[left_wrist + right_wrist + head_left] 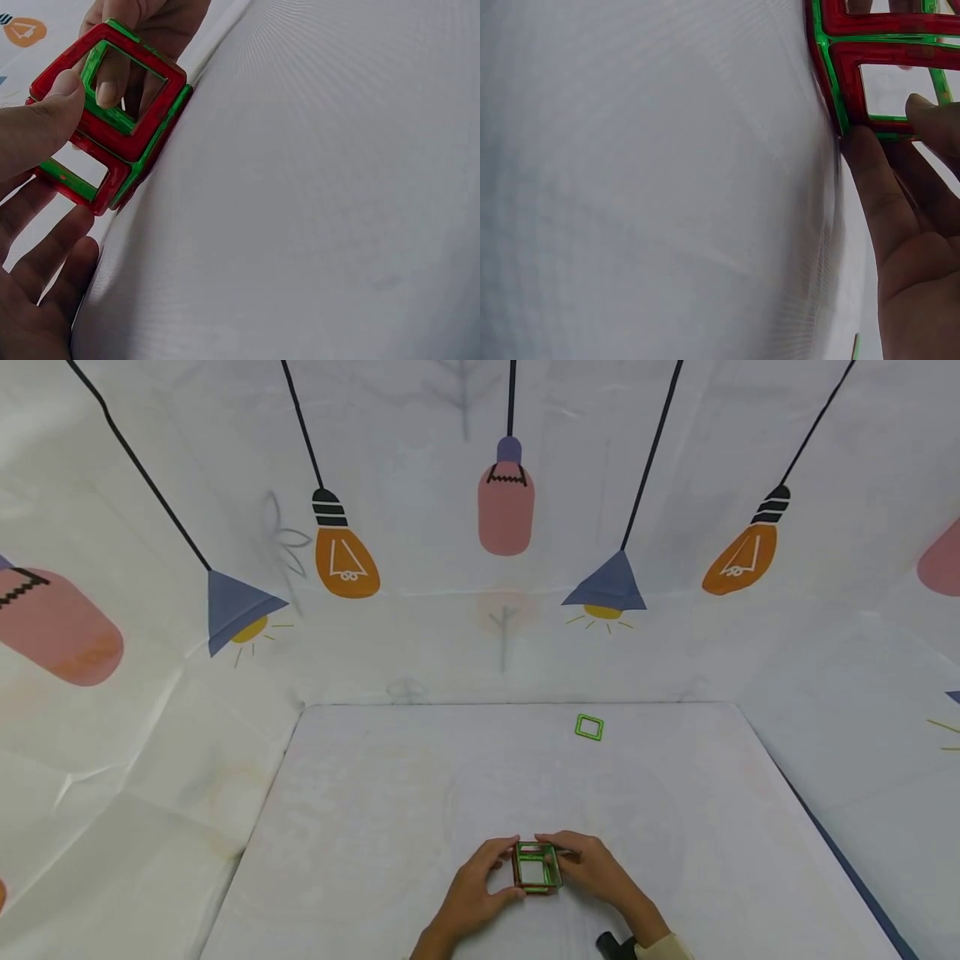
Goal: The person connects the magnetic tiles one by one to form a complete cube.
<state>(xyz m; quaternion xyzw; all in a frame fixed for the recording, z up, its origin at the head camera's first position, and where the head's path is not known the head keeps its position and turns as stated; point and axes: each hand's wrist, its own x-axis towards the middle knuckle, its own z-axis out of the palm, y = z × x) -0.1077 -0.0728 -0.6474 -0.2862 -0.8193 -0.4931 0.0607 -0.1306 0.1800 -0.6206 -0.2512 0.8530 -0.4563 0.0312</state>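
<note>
Low in the head view is a small box-shaped frame of red and green magnetic tiles point(536, 888), with open windows in its sides. My left hand point(474, 891) grips it from the left. In the left wrist view, the thumb lies on a red tile point(156, 116), and fingers touch the lower side. From the right, my right hand point(597, 870) holds the same box between thumb and fingers. The right wrist view has a fingertip point(861, 140) at a lower corner. Parts of the box are hidden behind the fingers.
A lone green square tile point(589, 718) lies toward the table's far edge. The white table point(390, 793) is bordered by pale sheets point(420, 635) printed with lamps and bulbs. A black object point(615, 947) is at the right wrist, beside a light sleeve point(663, 948).
</note>
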